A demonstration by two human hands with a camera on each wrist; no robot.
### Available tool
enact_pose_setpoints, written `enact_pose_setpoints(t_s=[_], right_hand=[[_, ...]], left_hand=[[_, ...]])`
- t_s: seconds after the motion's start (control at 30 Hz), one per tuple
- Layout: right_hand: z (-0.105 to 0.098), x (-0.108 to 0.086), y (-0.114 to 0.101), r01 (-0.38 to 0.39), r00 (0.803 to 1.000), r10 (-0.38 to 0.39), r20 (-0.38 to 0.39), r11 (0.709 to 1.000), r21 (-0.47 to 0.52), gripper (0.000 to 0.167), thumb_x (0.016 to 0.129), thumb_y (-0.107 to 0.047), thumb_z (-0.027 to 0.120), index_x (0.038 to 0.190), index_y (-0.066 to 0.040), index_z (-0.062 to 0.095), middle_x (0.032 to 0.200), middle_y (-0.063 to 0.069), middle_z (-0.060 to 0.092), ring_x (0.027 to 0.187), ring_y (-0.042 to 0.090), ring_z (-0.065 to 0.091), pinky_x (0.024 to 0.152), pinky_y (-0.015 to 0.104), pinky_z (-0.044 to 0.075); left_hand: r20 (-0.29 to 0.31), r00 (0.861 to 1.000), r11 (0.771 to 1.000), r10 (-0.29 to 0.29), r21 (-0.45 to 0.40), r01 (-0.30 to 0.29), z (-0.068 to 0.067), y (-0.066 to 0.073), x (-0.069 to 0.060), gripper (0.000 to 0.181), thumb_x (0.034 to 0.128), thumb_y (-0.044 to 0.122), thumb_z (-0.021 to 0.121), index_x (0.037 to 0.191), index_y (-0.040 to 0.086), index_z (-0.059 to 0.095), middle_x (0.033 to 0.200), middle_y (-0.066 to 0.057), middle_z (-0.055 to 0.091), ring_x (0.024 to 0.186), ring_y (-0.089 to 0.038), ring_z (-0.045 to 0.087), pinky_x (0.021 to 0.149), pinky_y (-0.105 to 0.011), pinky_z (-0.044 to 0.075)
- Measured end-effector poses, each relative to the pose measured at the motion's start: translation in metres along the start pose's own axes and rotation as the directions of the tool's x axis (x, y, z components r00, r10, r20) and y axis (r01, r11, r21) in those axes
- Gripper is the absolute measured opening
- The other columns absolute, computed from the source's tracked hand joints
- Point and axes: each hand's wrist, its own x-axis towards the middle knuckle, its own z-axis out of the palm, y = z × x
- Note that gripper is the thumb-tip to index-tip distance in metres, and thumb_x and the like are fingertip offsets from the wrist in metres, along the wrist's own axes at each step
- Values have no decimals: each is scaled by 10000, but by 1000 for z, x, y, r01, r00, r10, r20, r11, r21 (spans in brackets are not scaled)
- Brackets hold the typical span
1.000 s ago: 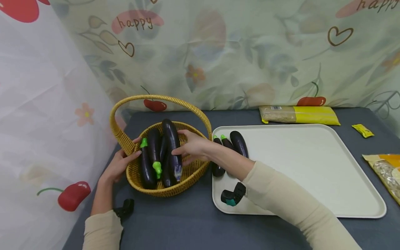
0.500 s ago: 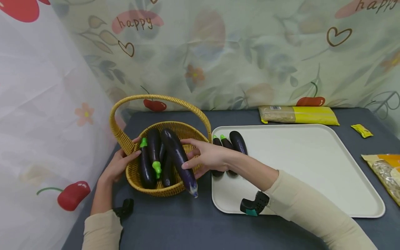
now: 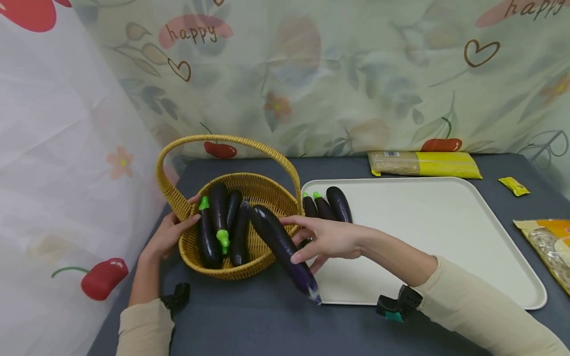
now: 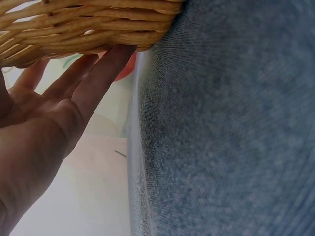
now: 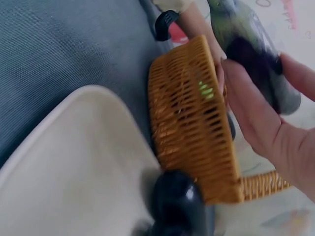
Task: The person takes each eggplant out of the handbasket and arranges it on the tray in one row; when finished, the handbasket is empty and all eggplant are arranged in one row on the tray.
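Observation:
My right hand (image 3: 336, 239) pinches a large dark purple eggplant (image 3: 278, 235) between thumb and fingers. It is tilted, its pale stem end toward me, over the right front rim of a wicker basket (image 3: 267, 190). In the right wrist view the held eggplant (image 5: 246, 44) is close to the camera, above the basket. My left hand (image 3: 166, 235) holds the basket's left side near the handle base, thumb over the rim. The left wrist view shows its fingers against the woven wall (image 4: 98, 29). Several eggplants (image 3: 218, 207), some with bright green caps, lie inside the basket.
A white tray (image 3: 427, 242) is right beside the basket, with eggplants (image 3: 339, 203) along its left side, partly behind my right hand. A yellow-ended noodle packet (image 3: 423, 164) lies behind it; a small yellow sachet (image 3: 514, 186) and another packet (image 3: 545, 247) lie right.
My right hand has lifted the large eggplant from among the others and carried it right and toward me, over the basket rim. My left hand stays on the basket.

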Motion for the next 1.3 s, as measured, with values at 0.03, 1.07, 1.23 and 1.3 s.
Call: enact_pose_setpoints(t_s=[0.03,1.07,1.23,1.3], right_hand=[[-3,-3,3,-7,1000,7,3,1000,-1,837,868,-55,698,1521,-184,191,1183,211,487,956,316,619,734,477,529],[-124,-68,50,-120,929,133,-346,991,59,876,934,-97,616,1530,-85,-28,1187,238,494,976,259,607,807,436,515],[-133,-61,55,-175,898,174,-403,984,35,871,933,-103,614,1523,-55,-25,1157,226,536,927,240,612,765,409,531],[-135,-57,56,-205,884,193,-426,979,17,876,923,-111,628,1521,-49,-8,1122,208,560,898,231,616,742,395,538]], left_hand=[[0,1000,1000,-1,-1,1,0,0,0,659,977,291,563,1531,146,235,1540,-141,233,1242,-190,404,835,-232,473],[-7,1000,1000,3,4,-3,1,1,-1,657,977,298,562,1528,140,243,1546,-141,218,1293,-254,358,836,-226,469],[-6,1000,1000,7,-2,-7,0,0,0,653,979,297,559,1529,141,242,1548,-144,211,1297,-257,351,838,-224,468],[-7,1000,1000,6,-4,-6,0,0,0,653,979,297,559,1529,142,243,1547,-148,211,1292,-250,359,838,-224,468]])
